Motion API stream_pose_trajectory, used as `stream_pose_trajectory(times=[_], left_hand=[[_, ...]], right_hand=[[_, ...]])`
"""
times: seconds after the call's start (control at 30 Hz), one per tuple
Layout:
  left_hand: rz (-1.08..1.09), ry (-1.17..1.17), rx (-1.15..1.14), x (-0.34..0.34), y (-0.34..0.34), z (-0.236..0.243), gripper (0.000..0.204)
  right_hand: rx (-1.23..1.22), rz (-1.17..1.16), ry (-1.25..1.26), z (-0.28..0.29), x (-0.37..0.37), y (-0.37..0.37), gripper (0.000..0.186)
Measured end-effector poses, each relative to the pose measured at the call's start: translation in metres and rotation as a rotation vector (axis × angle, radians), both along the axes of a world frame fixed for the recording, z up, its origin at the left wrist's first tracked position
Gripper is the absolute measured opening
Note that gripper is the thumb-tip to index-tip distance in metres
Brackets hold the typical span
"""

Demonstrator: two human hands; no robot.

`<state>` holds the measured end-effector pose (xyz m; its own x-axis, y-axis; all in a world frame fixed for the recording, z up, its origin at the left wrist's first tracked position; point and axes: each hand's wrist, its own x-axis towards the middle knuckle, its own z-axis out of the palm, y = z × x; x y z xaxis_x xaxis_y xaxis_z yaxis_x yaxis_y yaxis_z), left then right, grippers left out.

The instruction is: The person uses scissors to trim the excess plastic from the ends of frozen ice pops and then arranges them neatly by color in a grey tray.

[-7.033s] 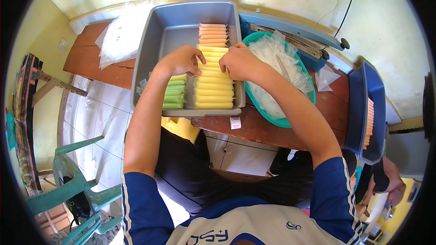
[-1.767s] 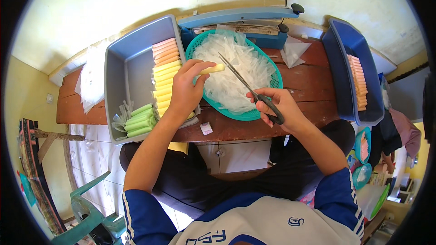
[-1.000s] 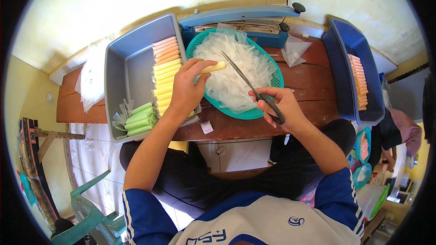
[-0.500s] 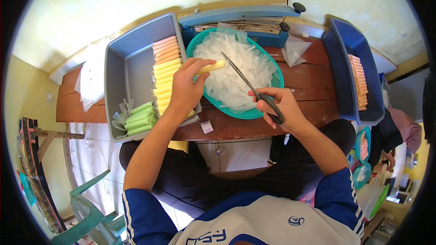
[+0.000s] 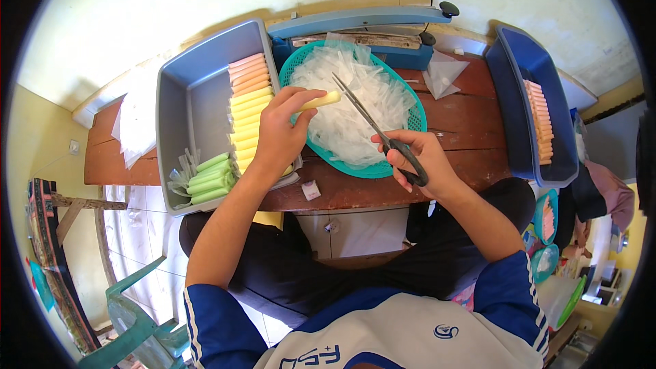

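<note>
Between the fingers of my left hand (image 5: 285, 123) is a pale yellow stick (image 5: 321, 101) in a clear wrapper, its end pointing right. My right hand (image 5: 420, 164) grips a pair of scissors (image 5: 372, 123) by the black handles, the blades pointing up and left, close to the stick's end. Both hands hover over a turquoise basket (image 5: 372, 172) heaped with clear plastic scraps (image 5: 362, 113). To the left stands a grey bin (image 5: 181, 99); yellow sticks (image 5: 251, 109), pinkish-orange sticks (image 5: 249, 72) and green sticks (image 5: 210, 181) lie in it.
Behind the basket is a blue bar sealer (image 5: 362, 24). At the right, a dark blue bin (image 5: 506, 96) holds pink-orange sticks (image 5: 538, 123). Clear plastic sheets (image 5: 443, 76) lie on the wooden table (image 5: 471, 154). A green chair (image 5: 140, 318) stands at lower left; another person (image 5: 591, 205) is at far right.
Hardly anything differs. The stick and scissors keep nearly the same place, with only slight shifts of my right fingers. The other person's hand at far right has moved a little.
</note>
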<state>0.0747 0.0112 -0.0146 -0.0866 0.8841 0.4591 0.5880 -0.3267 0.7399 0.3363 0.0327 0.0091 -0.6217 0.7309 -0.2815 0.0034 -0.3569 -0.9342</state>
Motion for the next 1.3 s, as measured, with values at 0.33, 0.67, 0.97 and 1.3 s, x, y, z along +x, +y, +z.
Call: stream_pose_trajectory(times=[0.33, 0.67, 0.97, 1.3], left_hand=[[0.016, -0.010, 0.001, -0.001, 0.000, 0.000, 0.032], [0.027, -0.264, -0.075, -0.017, 0.007, -0.009, 0.035], [-0.088, -0.544, -0.145, -0.049, -0.002, -0.001, 0.030], [-0.108, -0.107, -0.519, -0.105, -0.019, 0.031, 0.027]], right_hand=[[-0.023, -0.087, -0.065, 0.011, -0.002, 0.001, 0.047], [1.025, -0.020, -0.637, -0.042, -0.005, 0.041, 0.036], [1.254, 0.074, -0.834, -0.033, -0.024, 0.041, 0.025], [1.301, 0.114, -0.213, 0.006, -0.140, 0.056, 0.026]])
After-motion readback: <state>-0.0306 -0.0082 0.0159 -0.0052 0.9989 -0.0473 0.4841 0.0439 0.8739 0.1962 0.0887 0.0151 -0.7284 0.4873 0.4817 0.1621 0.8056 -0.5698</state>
